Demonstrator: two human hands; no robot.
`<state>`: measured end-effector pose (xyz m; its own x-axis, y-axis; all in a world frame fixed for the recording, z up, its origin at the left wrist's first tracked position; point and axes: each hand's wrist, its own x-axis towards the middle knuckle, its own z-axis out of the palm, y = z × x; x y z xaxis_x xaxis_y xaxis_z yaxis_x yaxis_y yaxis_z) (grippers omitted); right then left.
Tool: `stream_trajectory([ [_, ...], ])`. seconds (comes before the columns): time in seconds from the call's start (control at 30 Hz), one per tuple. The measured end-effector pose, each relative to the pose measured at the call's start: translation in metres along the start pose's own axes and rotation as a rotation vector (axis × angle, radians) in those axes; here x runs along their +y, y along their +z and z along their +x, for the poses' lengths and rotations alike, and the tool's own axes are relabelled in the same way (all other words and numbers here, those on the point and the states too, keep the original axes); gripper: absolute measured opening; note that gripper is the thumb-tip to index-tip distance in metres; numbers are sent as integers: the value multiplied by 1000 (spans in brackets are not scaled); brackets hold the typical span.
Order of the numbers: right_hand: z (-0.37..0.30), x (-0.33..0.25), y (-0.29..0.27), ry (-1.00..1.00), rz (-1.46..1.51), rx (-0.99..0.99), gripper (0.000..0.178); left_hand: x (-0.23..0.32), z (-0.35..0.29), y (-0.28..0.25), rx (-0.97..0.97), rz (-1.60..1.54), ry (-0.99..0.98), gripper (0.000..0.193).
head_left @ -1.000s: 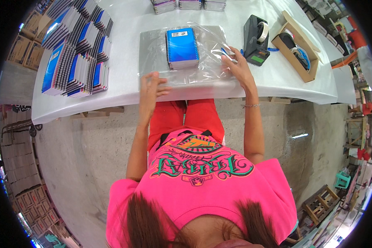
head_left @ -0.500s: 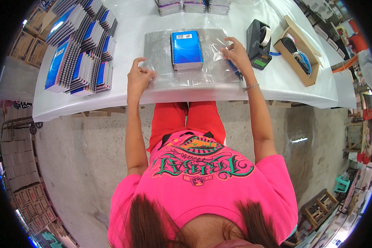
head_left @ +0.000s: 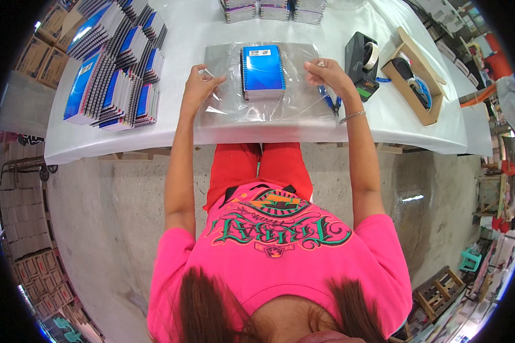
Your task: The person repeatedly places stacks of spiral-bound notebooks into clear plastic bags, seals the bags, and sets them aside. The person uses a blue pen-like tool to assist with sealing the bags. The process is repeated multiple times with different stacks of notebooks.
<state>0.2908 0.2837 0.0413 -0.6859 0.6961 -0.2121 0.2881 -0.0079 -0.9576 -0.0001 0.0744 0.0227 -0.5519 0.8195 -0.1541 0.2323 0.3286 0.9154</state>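
Note:
A stack of blue-covered spiral notebooks point(head_left: 262, 68) lies on a clear plastic sheet point(head_left: 226, 108) spread on the table in front of me. At the sheet's left side, my left hand point(head_left: 200, 88) has its thumb and fingers curled about the raised plastic edge. To the right of the stack, my right hand point(head_left: 330, 77) pinches the plastic between thumb and forefinger. Both hands stay apart from the notebooks. Blue-handled cutters point(head_left: 329, 102) lie partly under my right wrist.
Stacked spiral notebooks point(head_left: 111, 80) fill the table's left side, and more piles point(head_left: 276, 10) stand at the far edge. On the right are a black tape dispenser point(head_left: 360, 63) and an open cardboard box point(head_left: 420, 91) holding a blue cord and a black item.
My left hand has moved up and slightly right, its fingers spreading more. The right hand has lowered a little and its fingers have closed together. The notebook stack still lies on the plastic.

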Motion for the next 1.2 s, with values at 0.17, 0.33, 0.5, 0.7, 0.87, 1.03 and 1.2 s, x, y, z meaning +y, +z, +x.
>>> stream_trajectory([
  [0.17, 2, -11, 7, -15, 107, -72, 33, 16, 4, 7, -177, -289, -21, 67],
  [0.33, 18, -18, 6, -1, -166, -36, 39, 46, 7, 16, -131, -24, 48, 55],
  [0.5, 26, -25, 14, -336, -506, 182, 53, 55, 12, 16, -43, 203, 132, 48],
  [0.7, 50, -11, -11, -100, -681, 417, 62, 48, 23, 19, 26, 303, 208, 48],
  [0.87, 35, -20, 3, 49, -523, 252, 80, 34, 27, 14, 86, 293, 244, 44],
  [1.03, 43, -2, -31, 72, -331, -22, 71, 46, 25, 18, 38, 294, 212, 43],
  [1.2, 24, -19, -10, 86, -97, 60, 46, 47, 26, 18, 37, 280, 190, 42],
])
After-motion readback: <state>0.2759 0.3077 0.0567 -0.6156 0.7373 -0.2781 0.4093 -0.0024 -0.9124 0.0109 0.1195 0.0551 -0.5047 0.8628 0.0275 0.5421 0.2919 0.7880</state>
